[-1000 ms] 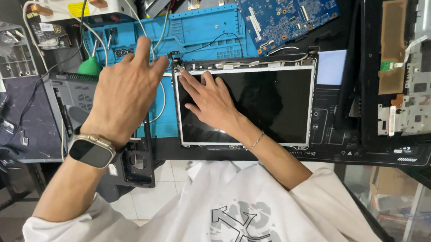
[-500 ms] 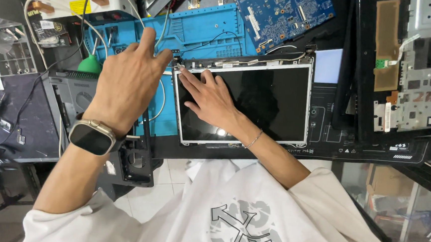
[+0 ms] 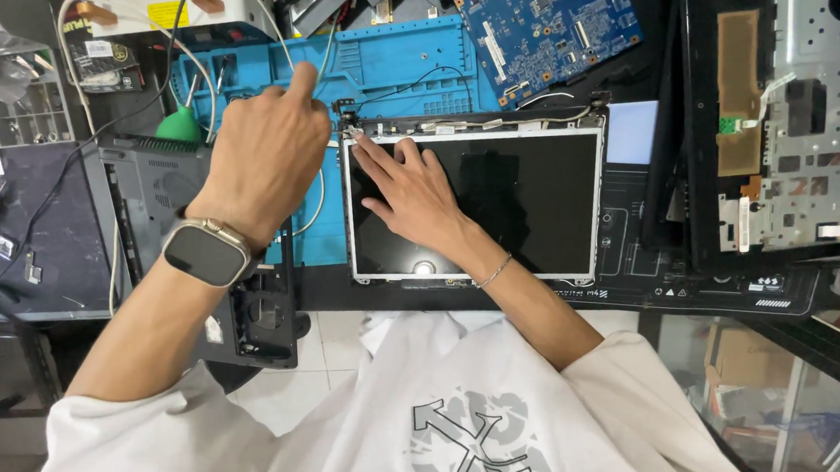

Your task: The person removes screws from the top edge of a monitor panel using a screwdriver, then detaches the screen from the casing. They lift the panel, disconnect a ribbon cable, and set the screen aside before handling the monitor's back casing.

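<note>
A bare laptop screen panel (image 3: 529, 204) with a silver frame lies on the bench, thin cables running along its top edge. My right hand (image 3: 413, 192) rests flat on the panel's left half, fingers spread toward its upper left corner. My left hand (image 3: 260, 153), with a watch (image 3: 205, 252) on the wrist, hovers over the blue work mat (image 3: 401, 65) just left of that corner. Its back faces me, the index finger points up, and the other fingers curl under. Whatever they hold is hidden.
A blue circuit board (image 3: 549, 25) lies beyond the mat. A grey laptop shell (image 3: 151, 190) sits at the left with a green blower bulb (image 3: 179, 126) above it. A metal chassis plate (image 3: 826, 115) fills the right side. A black part (image 3: 259, 323) overhangs the near bench edge.
My left hand has drifted slightly right toward the panel's upper left corner, and its fingers have drawn closer together. My right hand stays flat on the panel.
</note>
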